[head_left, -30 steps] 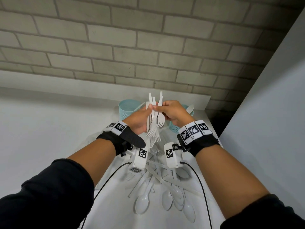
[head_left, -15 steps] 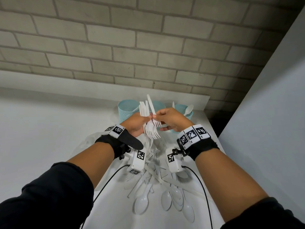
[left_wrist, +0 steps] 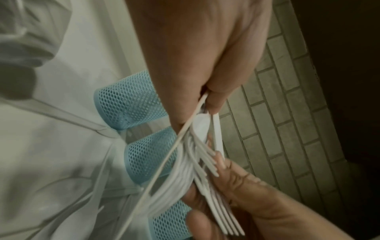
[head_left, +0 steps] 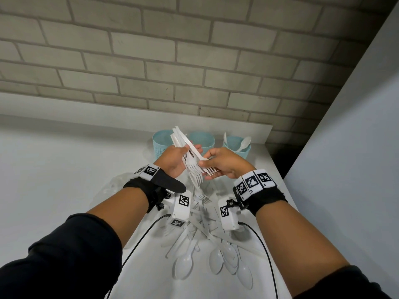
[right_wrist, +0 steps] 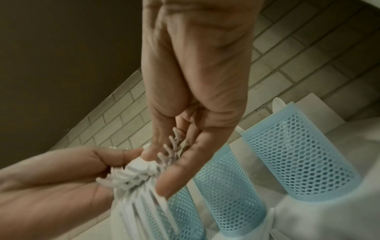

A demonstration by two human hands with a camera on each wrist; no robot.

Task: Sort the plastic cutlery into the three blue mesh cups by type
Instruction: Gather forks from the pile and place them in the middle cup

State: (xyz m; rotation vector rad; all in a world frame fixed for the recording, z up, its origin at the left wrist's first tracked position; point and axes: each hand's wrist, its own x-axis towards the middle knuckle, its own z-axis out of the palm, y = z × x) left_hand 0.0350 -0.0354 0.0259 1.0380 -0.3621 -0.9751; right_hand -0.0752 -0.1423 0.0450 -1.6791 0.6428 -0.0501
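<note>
My left hand [head_left: 187, 152] grips a bundle of white plastic forks [head_left: 191, 162] by the necks, with the handles slanting up and back over the left blue mesh cup [head_left: 160, 145]. My right hand [head_left: 206, 163] pinches the tine end of the forks from the right. The wrist views show the same: the left hand [left_wrist: 207, 99] holds the forks [left_wrist: 185, 177], and the thumb and fingers of the right hand [right_wrist: 162, 164] close on the tines [right_wrist: 139, 175]. The middle cup [head_left: 203, 140] looks empty. The right cup [head_left: 237, 148] holds spoons [head_left: 244, 144].
On the white table [head_left: 64, 169] below my wrists lies a loose pile of white cutlery [head_left: 200, 238], with spoons [head_left: 216, 261] nearest me. A brick wall [head_left: 194, 61] stands behind the cups and a white panel [head_left: 345, 169] closes the right side. Camera cables run along both forearms.
The fork bundle has tipped from upright to leaning back and left, towards the left cup. Both hands have stayed together on it and shifted slightly left.
</note>
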